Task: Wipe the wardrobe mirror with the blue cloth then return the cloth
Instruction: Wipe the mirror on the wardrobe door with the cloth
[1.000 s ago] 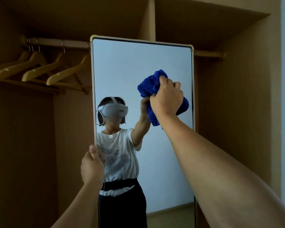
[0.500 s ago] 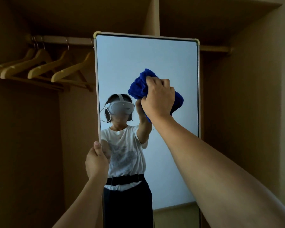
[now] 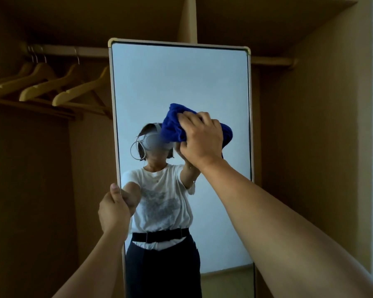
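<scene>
A tall mirror (image 3: pixel 181 82) with a pale frame stands upright inside an open wooden wardrobe. My right hand (image 3: pixel 200 140) grips a bunched blue cloth (image 3: pixel 170 127) and presses it against the glass around the mirror's middle height, right of centre. My left hand (image 3: pixel 114 208) holds the mirror's left edge lower down, thumb on the front of the frame. The glass reflects a person in a white shirt and dark skirt.
Several wooden hangers (image 3: pixel 52 91) hang on a rail (image 3: pixel 73 50) at the upper left. Wardrobe side panel (image 3: pixel 321 147) stands close on the right. A vertical divider (image 3: pixel 190 18) rises behind the mirror's top.
My right hand has carried the cloth downward and a little leftward over the glass. My left hand stays on the mirror's left edge.
</scene>
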A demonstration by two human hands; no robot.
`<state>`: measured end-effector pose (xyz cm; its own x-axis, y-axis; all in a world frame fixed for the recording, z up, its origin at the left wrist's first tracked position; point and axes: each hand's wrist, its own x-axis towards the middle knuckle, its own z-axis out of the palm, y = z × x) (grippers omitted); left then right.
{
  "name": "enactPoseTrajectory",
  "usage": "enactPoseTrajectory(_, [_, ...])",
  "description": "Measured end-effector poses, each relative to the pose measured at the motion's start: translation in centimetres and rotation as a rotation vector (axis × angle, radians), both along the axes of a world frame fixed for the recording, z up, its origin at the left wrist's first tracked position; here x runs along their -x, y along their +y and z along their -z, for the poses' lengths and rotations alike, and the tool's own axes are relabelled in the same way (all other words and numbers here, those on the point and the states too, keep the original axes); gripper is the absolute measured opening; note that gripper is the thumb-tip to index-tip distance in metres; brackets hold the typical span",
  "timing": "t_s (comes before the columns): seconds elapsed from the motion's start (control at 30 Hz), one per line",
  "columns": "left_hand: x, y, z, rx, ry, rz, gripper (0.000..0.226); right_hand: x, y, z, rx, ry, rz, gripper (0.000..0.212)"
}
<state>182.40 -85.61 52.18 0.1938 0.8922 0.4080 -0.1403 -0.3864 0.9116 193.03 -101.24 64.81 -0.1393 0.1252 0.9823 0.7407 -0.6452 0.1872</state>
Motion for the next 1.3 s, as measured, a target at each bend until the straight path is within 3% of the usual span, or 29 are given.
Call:
enactPoseTrajectory(0.27, [-0.6,-0.1,0.3,0.024,-0.014,-0.051,0.053,-3.2,-5.1,0.1,-0.193,0.288,0.018,0.047])
enactPoseTrajectory(0.63, [-0.3,0.1,0.4,0.028,-0.018,-0.041,0.057,-5.5,-7.2,1.2,-0.339,0.423,0.047,0.044])
enactPoseTrajectory(0.8, [-0.4,0.2,0.4,0.056,-0.029,0.003,0.057,-5.0,-6.2,2.7,-0.369,0.371,0.032,0.043])
enactPoseTrajectory(1.03, [0.4,-0.5,0.4,0.105,-0.107,0.106,0.050,-2.5,-3.5,5.6,-0.190,0.228,0.008,0.054])
enactPoseTrajectory(1.3, [1.0,-1.4,2.0,0.129,-0.113,0.158,0.032,-0.7,-1.5,7.9,-0.058,0.091,0.015,0.050])
